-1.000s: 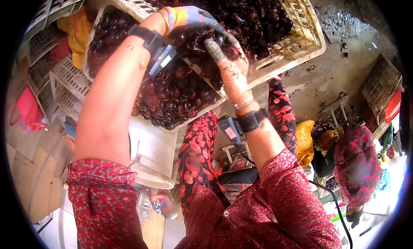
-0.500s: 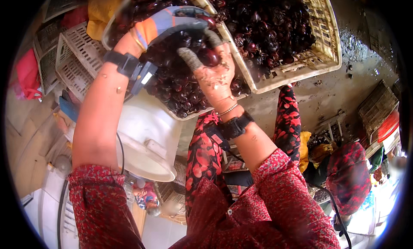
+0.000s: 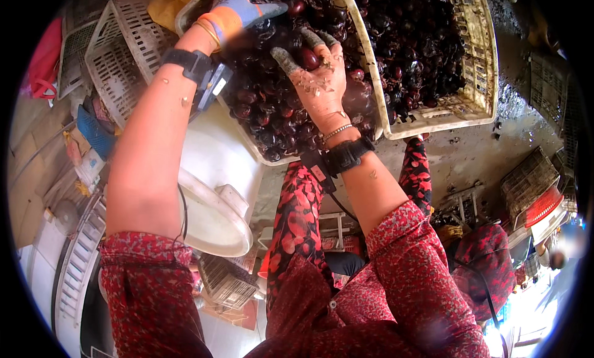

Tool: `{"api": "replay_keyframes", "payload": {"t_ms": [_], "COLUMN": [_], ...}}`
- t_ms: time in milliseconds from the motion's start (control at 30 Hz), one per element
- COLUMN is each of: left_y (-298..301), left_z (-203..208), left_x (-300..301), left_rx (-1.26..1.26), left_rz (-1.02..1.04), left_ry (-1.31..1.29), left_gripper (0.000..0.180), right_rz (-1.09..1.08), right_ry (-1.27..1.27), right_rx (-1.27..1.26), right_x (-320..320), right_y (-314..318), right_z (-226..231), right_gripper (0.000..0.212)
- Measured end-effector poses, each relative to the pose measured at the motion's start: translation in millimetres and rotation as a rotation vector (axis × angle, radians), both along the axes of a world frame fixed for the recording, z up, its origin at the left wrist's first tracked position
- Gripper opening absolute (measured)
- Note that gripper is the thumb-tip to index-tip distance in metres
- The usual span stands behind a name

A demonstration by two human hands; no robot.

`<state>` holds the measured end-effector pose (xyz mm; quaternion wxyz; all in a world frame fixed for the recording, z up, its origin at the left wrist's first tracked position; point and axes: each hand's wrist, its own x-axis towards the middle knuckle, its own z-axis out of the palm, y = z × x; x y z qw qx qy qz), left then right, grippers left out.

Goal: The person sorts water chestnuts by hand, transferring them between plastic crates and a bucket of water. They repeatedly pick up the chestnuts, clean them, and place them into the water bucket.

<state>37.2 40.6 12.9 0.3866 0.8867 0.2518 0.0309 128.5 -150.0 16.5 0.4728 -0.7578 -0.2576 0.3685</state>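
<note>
Floor (image 3: 518,118): wet, dark, littered past the right edge of the right crate (image 3: 440,128)
Stacked crates (image 3: 526,180): we see them beyond that crate's near right corner, beside a red basket (image 3: 543,206)
Slatted crates (image 3: 120,64): past the left edge of the left crate (image 3: 272,162)
Glare (image 3: 526,324): white, at lower right

We look through 1 camera, the left of 2 worn side by side on the person's head, and face steeply down along the front of the body. The patterned shirt (image 3: 365,290) lies nearest us and spreads along the lower edge; the forearms (image 3: 145,172) stretch away from us to the left hand (image 3: 242,13), at the upper edge, and the right hand (image 3: 323,86), a little lower. To the right we see a pale crate (image 3: 433,129), cropped at the top. The wide fisheye lens takes in the floor (image 3: 458,163), bends straight edges toward its round dark rim, and keeps the person's left on our left.
</note>
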Motion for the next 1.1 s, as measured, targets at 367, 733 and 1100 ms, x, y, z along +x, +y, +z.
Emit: {"api": "replay_keyframes", "payload": {"t_ms": [367, 733, 1100], "left_y": [-23.5, -49.9, -61.0], "left_z": [0.0, 8.4, 12.9], "left_x": [-4.4, -8.1, -34.1], "left_rx": [0.447, 0.551, 0.419], "left_rz": [0.216, 0.483, 0.426], "left_ry": [0.09, 0.292, 0.211], "left_gripper": [0.05, 0.064, 0.044], "right_rz": [0.373, 0.456, 0.343], "right_ry": [-0.319, -0.474, -0.608], "right_rx": [-0.306, -0.037, 0.014], "right_x": [27.4, 77.0, 91.2], "right_y": [-26.3, -19.3, 24.3], "right_z": [4.5, -15.2, -15.6], "right_gripper": [0.045, 0.03, 0.011]}}
